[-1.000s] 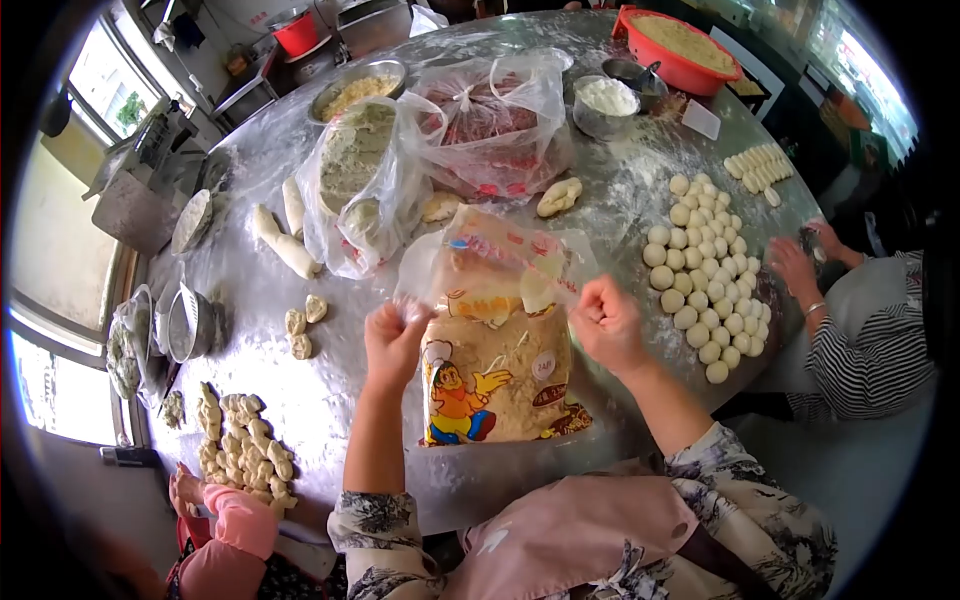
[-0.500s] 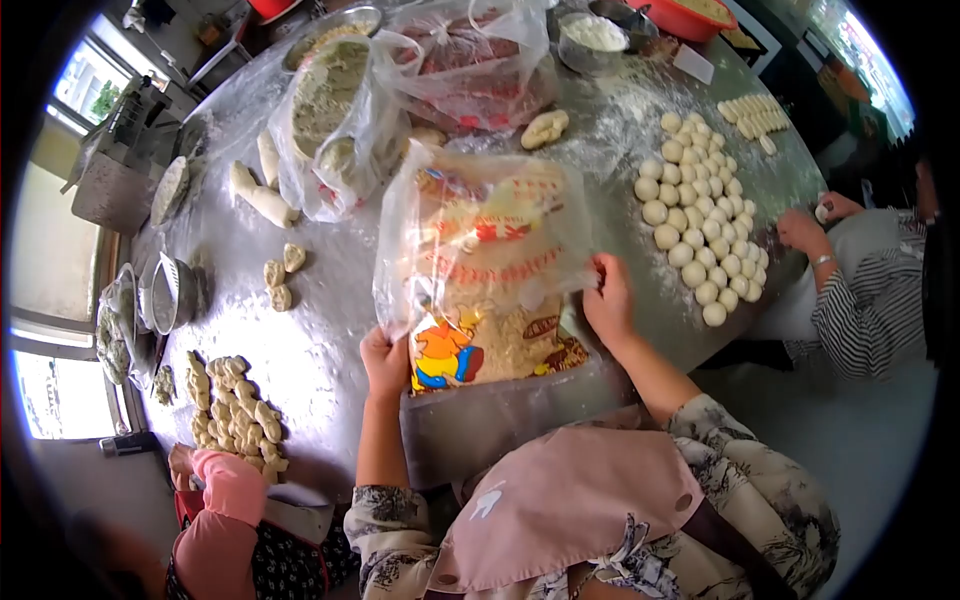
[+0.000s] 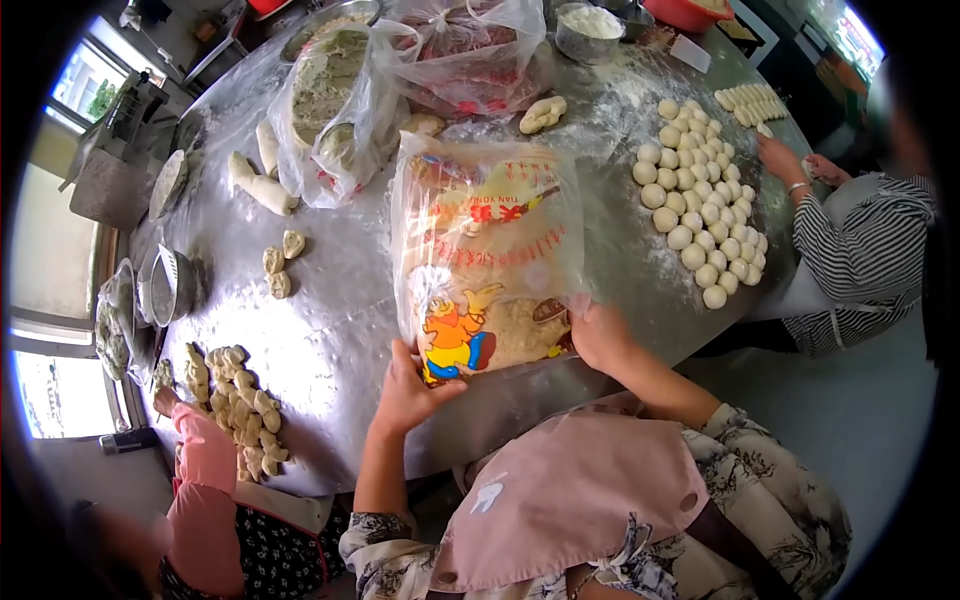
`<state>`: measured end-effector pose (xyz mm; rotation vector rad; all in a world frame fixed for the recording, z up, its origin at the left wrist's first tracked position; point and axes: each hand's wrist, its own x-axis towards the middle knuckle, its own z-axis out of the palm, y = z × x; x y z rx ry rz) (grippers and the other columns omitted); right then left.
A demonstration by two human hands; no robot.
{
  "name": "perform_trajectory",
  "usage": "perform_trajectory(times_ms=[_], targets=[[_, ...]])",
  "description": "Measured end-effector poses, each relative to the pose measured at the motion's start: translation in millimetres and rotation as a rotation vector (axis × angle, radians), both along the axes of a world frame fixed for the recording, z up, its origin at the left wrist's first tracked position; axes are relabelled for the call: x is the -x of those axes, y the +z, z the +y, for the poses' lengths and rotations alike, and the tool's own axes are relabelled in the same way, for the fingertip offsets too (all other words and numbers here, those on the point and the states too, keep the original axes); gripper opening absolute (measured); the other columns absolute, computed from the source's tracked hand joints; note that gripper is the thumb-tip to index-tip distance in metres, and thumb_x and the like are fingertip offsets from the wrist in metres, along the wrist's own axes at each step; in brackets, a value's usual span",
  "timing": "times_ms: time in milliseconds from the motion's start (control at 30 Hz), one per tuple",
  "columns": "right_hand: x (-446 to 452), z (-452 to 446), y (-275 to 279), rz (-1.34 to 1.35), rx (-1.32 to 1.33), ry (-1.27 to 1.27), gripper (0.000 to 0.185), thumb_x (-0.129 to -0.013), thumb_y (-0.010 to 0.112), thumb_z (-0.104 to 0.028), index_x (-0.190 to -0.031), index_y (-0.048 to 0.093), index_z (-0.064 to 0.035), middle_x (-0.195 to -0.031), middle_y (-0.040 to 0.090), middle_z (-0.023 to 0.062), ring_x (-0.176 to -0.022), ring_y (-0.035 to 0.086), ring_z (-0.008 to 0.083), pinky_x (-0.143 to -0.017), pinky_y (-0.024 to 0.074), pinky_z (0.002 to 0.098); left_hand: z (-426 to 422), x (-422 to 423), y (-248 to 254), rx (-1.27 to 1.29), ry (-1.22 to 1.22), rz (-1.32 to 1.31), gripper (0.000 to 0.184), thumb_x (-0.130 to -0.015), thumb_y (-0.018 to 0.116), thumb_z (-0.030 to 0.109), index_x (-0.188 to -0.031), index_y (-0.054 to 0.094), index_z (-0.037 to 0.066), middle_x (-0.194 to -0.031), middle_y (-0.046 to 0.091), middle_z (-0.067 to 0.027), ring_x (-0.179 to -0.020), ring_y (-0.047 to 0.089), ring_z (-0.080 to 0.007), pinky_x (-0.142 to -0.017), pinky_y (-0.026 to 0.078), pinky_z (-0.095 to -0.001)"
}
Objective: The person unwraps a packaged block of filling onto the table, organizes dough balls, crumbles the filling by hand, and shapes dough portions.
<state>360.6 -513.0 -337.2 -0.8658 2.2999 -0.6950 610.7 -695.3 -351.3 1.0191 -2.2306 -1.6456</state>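
A clear printed plastic bag [image 3: 500, 255] with crumbly tan contents is in front of me, with a cartoon figure and red lettering on it. My left hand [image 3: 412, 388] grips its lower left corner, thumb across the front and the other fingers mostly behind. At the lower right edge, my right hand [image 3: 600, 338] holds the bag, its fingertips hidden by the plastic. Beyond the bag's top edge lie a knobbly dough piece [image 3: 543, 115] and a clear bag of greenish filling [image 3: 330, 110].
Round dough balls [image 3: 690, 205] cover the table's right side, near a co-worker's hands [image 3: 785, 165]. Dough pieces [image 3: 240, 405] lie at the left by another person's pink sleeve [image 3: 205, 450]. A red-filled bag [image 3: 470, 60] and a flour bowl [image 3: 590, 35] stand at the back.
The bag now lies straighter, its upper part smoother. My left hand has shifted its hold under the lower corner; my right hand has moved down and left. The right co-worker's hands have moved farther back.
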Motion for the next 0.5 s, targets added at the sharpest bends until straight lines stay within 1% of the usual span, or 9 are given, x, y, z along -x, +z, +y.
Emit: perform_trajectory(times_ms=[67, 133, 233, 267, 300, 333, 400, 433, 500], targets=[[-4, 4, -7, 0.020, 0.058, 0.012, 0.028, -0.101, 0.038, -0.018, -0.105, 0.062, -0.0022, -0.103, 0.062, 0.0287, -0.096, 0.061, 0.0419, -0.080, 0.0485, 0.0444, 16, 8, 15, 0.248, 0.005, -0.120, 0.069, -0.063, 0.091, 0.021, -0.102, 0.037, 0.001, -0.099, 0.067, -0.0193, -0.094, 0.068, -0.0264, -0.077, 0.054, -0.0336], [-5, 6, -30, 0.011, 0.212, -0.044, 0.028, -0.101, 0.039, -0.018, -0.100, 0.062, -0.0021, -0.100, 0.064, 0.0266, -0.093, 0.062, 0.0396, -0.080, 0.0490, 0.0430, 26, 11, 12, 0.131, 0.080, -0.081, 0.067, -0.064, 0.090, 0.019, -0.104, 0.039, 0.000, -0.099, 0.067, -0.0174, -0.094, 0.068, -0.0235, -0.079, 0.053, -0.0331], [-7, 6, -27, -0.402, 0.563, -0.288, 0.030, -0.101, 0.041, -0.021, -0.096, 0.063, -0.0006, -0.094, 0.065, 0.0221, -0.087, 0.065, 0.0322, -0.078, 0.0493, 0.0386, 40, 10, 7, -0.030, 0.147, 0.058, 0.063, -0.066, 0.089, 0.015, -0.107, 0.044, -0.002, -0.100, 0.067, -0.0134, -0.095, 0.066, -0.0187, -0.081, 0.053, -0.0321], [-1, 4, -20, -0.332, 0.503, -0.278, 0.031, -0.100, 0.042, -0.023, -0.096, 0.063, 0.0001, -0.092, 0.066, 0.0200, -0.085, 0.064, 0.0286, -0.077, 0.0489, 0.0375, 45, 9, 7, -0.084, 0.160, 0.118, 0.062, -0.067, 0.089, 0.014, -0.108, 0.045, -0.002, -0.101, 0.067, -0.0118, -0.095, 0.065, -0.0170, -0.082, 0.052, -0.0318], [10, 4, -9, -0.264, 0.438, -0.271, 0.033, -0.100, 0.043, -0.025, -0.096, 0.064, 0.0009, -0.090, 0.066, 0.0180, -0.083, 0.064, 0.0250, -0.076, 0.0486, 0.0364, 51, 8, 9, -0.104, 0.119, 0.194, 0.061, -0.073, 0.081, 0.001, -0.123, 0.045, 0.000, -0.108, 0.065, -0.0081, -0.098, 0.063, -0.0161, -0.082, 0.054, -0.0309], [19, 4, 5, -0.198, 0.367, -0.266, 0.035, -0.100, 0.043, -0.026, -0.096, 0.064, 0.0017, -0.088, 0.066, 0.0160, -0.081, 0.063, 0.0214, -0.075, 0.0483, 0.0352, 54, 9, 20, -0.232, 0.169, 0.294, 0.057, -0.075, 0.080, 0.002, -0.122, 0.047, 0.001, -0.107, 0.065, -0.0074, -0.096, 0.063, -0.0148, -0.081, 0.054, -0.0303], [29, -10, 55, -0.442, 0.746, -0.343, 0.033, -0.092, 0.057, -0.035, -0.091, 0.066, -0.0034, -0.074, 0.064, 0.0015, -0.057, 0.059, 0.0085, -0.046, 0.0443, 0.0234, 57, 17, 60, -0.490, 0.277, 0.493, 0.049, -0.079, 0.078, 0.004, -0.119, 0.051, 0.001, -0.104, 0.065, -0.0060, -0.092, 0.062, -0.0122, -0.079, 0.053, -0.0291], [40, -17, 73, -0.363, 0.753, -0.276, 0.032, -0.092, 0.057, -0.034, -0.092, 0.066, -0.0035, -0.075, 0.064, 0.0021, -0.058, 0.061, 0.0098, -0.046, 0.0459, 0.0240, 51, 20, 86, -0.444, 0.269, 0.521, 0.042, -0.085, 0.071, 0.003, -0.122, 0.051, 0.003, -0.101, 0.064, -0.0045, -0.085, 0.060, -0.0102, -0.072, 0.052, -0.0259], [53, -35, 113, -0.407, 0.882, -0.218, 0.029, -0.092, 0.057, -0.032, -0.093, 0.064, -0.0040, -0.076, 0.065, 0.0032, -0.057, 0.063, 0.0124, -0.046, 0.0479, 0.0251, 31, 31, 134, -0.383, 0.327, 0.613, 0.036, -0.088, 0.066, 0.014, -0.120, 0.053, 0.003, -0.091, 0.063, -0.0036, -0.063, 0.050, -0.0067, -0.055, 0.044, -0.0214]])
